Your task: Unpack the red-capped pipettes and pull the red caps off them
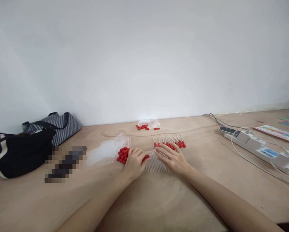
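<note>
My left hand [134, 161] is closed, with a small red bulb-shaped piece [146, 158] between thumb and fingers. It rests beside a pile of similar red pieces [122, 155]. My right hand [172, 159] is to its right, fingers bent together; a thin white stick [152, 152] seems to run from the red piece to its fingertips, which partly hide it. Beneath and between both hands lies a row of thin clear-white sticks [156, 163]. Just beyond the right hand, several white sticks with red ends [180, 143] are fanned out on the wooden table [144, 199].
Flat clear zip bags [102, 153] lie left of the pile. Farther back are loose red pieces [142, 127] and another clear bag [149, 122]. A power strip [263, 149] with cables and a colourful board [277, 132] lie right. Black [25, 153] and striped bags [64, 127] sit left.
</note>
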Tool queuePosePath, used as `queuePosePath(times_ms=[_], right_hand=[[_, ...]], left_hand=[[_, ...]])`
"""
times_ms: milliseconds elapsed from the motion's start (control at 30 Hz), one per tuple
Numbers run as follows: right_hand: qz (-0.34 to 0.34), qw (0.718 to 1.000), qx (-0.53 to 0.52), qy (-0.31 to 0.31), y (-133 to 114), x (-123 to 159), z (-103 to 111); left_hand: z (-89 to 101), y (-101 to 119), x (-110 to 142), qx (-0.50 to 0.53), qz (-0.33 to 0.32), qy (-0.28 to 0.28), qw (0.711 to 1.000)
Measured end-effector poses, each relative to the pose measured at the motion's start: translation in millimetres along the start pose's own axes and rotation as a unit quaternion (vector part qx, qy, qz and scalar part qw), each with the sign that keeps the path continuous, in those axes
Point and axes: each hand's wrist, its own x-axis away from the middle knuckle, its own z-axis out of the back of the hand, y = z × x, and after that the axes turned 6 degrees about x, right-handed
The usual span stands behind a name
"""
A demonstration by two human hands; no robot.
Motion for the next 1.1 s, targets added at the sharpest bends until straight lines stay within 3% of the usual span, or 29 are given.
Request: queuePosePath(times_ms=[133,333,600,667,767,900,1000,1100], right_hand=[[0.025,0.999,0.013,-0.016,-9.5,-3.4,-7.1],[0.033,0.998,0.046,-0.008,-10.3,-1.3,-12.1],[0.037,0.995,0.001,-0.098,-6.9,-6.0,-2.2],[0.009,0.992,-0.012,-0.125,-1.6,-1.7,-0.4],[-0.116,0.982,-0.047,-0.144,9.4,4.5,2.5],[-0.297,0.930,-0.136,-0.167,17.3,-5.1,4.6],[-0.333,0.902,-0.172,-0.214,15.1,-22.4,1.0],[-0.340,0.895,-0.151,-0.244,7.9,-36.1,-8.5]], left_hand=[[-5.2,4.0,8.7,-0.075,-0.083,0.043,0.993],[-8.3,3.8,7.7,-0.112,-0.134,0.132,0.976],[1.5,1.4,8.6,-0.159,-0.181,0.128,0.962],[6.7,-1.4,8.1,-0.161,-0.163,0.136,0.964],[16.2,-8.1,6.1,-0.126,-0.079,0.164,0.975],[22.7,-20.1,2.1,0.014,0.048,0.145,0.988],[23.6,-33.5,1.4,0.056,0.122,0.148,0.980],[26.2,-48.0,3.9,0.048,0.176,0.147,0.972]])
